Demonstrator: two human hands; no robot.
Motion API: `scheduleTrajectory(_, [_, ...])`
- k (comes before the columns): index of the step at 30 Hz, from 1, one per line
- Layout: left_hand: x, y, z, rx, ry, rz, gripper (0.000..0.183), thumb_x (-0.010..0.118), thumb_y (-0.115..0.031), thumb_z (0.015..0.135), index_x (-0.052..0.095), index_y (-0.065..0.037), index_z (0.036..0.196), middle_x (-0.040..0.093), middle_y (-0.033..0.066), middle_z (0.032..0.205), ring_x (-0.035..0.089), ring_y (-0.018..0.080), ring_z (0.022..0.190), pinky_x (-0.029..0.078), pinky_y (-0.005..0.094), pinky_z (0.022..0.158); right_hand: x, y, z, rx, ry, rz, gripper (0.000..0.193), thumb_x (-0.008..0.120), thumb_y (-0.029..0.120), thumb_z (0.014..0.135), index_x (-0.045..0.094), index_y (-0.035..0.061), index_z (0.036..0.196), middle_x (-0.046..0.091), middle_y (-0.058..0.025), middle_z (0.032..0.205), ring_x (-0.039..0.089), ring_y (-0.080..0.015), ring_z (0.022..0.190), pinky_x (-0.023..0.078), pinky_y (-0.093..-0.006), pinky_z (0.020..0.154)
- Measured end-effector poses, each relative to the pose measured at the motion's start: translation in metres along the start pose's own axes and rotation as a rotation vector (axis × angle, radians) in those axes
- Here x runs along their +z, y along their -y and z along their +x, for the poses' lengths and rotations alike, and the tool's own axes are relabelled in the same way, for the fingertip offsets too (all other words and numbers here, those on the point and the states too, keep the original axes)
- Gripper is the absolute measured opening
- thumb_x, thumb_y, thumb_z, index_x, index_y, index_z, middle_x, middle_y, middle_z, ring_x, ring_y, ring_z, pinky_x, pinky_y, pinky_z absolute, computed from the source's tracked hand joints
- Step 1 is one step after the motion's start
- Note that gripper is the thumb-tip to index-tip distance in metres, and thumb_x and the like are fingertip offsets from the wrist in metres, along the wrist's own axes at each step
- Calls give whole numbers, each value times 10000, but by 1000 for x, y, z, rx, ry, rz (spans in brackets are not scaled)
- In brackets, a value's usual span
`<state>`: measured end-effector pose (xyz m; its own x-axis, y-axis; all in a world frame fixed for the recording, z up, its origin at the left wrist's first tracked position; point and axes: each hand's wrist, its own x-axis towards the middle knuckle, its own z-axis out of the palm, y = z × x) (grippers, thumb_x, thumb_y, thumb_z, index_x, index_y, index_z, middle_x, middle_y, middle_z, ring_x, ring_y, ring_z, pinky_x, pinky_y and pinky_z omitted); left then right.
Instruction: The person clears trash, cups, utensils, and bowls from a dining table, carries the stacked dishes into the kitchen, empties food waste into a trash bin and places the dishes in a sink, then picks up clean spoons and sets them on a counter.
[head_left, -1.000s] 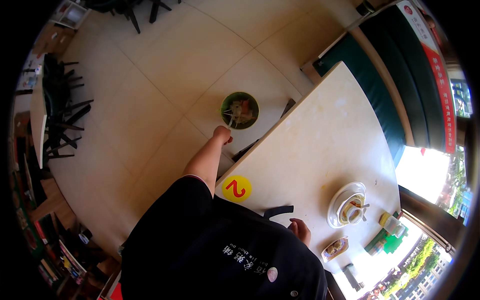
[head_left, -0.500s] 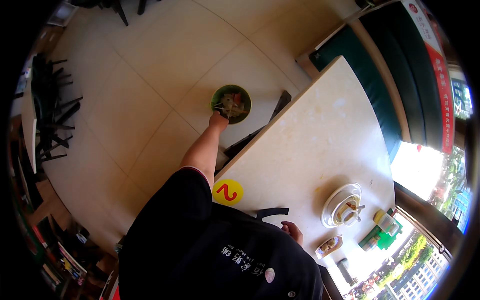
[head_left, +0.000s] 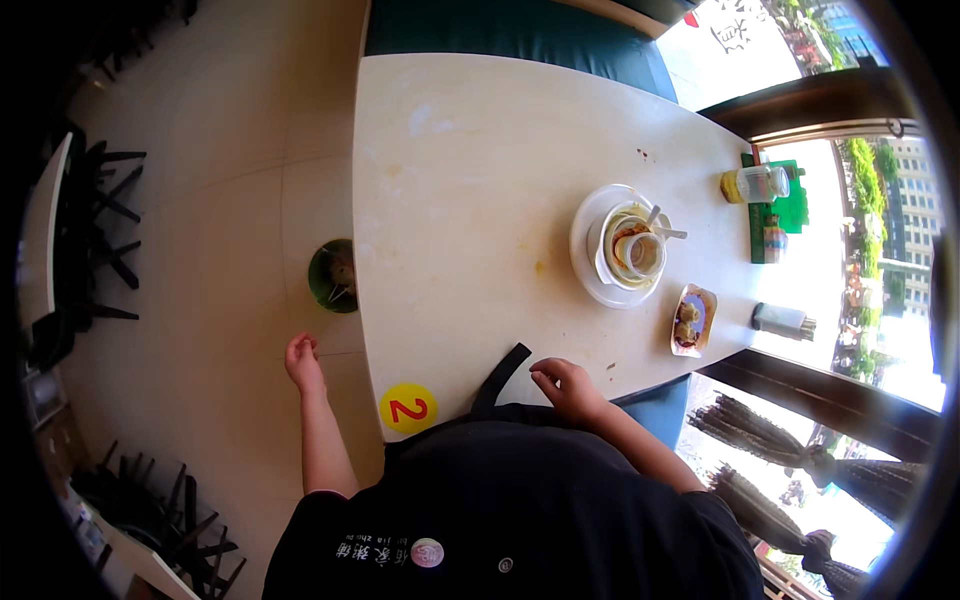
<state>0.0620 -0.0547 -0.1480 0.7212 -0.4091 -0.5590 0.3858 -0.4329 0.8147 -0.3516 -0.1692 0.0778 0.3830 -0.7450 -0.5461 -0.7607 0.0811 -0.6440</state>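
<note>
My left hand (head_left: 303, 362) hangs over the floor beside the table's left edge, fingers loosely bent and slightly apart, with nothing seen in it. A green waste bin (head_left: 322, 275) stands on the floor just beyond it, partly hidden under the table edge and with scraps inside. My right hand (head_left: 568, 388) is above the near side of the table (head_left: 450, 220), fingers curled in and nothing visible in them. Close to its fingertips a black strap (head_left: 503, 378) from my clothing sticks out over the tabletop. Right of centre, used white bowls (head_left: 607, 265) are stacked on a plate with spoons.
A paper tray (head_left: 693, 320) with food pieces lies to the right. Near the window stand a yellow-based jar (head_left: 755, 185), a green holder (head_left: 790, 205) and a dark container (head_left: 783, 322). A green bench (head_left: 500, 35) runs along the far side; chairs (head_left: 110, 220) stand left.
My left hand has let go of the bin, now standing beside the table, and drawn back nearer. My right hand has come further over the tabletop. The view has turned right.
</note>
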Motion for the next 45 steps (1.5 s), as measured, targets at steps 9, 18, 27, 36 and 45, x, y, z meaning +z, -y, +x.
scheduleTrajectory(9, [115, -159, -102, 481, 455, 119, 140, 488, -90, 886, 550, -46, 1004, 586, 18, 939, 544, 96, 833, 403, 220, 708, -34, -125, -21, 426, -529, 1001, 251, 487, 223, 889, 539, -5, 982, 572, -64, 702, 536, -120, 492, 390, -203, 449])
scheduleTrajectory(18, [272, -115, -236, 52, 1057, 465, 212, 469, -97, 882, 522, -4, 1065, 604, 80, 971, 592, 150, 866, 444, 254, 754, -94, -266, -87, 626, -1097, 1394, 346, 415, 183, 906, 408, -51, 1160, 598, -186, 993, 643, -251, 783, 492, -221, 553])
scheduleTrajectory(27, [360, -81, -253, -344, 1035, 57, 287, 429, -132, 909, 426, -35, 1180, 548, 135, 1105, 582, 237, 955, 480, 344, 821, -157, -335, -94, 430, -998, 1417, 330, 470, 153, 890, 428, 82, 1210, 594, -71, 939, 604, -173, 743, 516, -289, 648])
scheduleTrajectory(36, [370, -67, -245, -366, 960, -23, 381, 489, -130, 877, 380, -86, 1239, 537, 127, 1135, 575, 263, 990, 511, 396, 813, -188, -338, -100, 270, -506, 1405, 489, 418, 30, 880, 258, 133, 1330, 557, -158, 1079, 645, -266, 787, 547, -289, 610])
scheduleTrajectory(45, [379, -48, -252, -339, 956, -87, 453, 549, -77, 833, 372, -97, 1250, 509, 141, 1167, 555, 304, 1009, 502, 473, 794, -190, -352, -102, 227, -418, 1424, 524, 445, 10, 854, 290, 162, 1331, 589, -99, 1027, 642, -199, 693, 517, -246, 562])
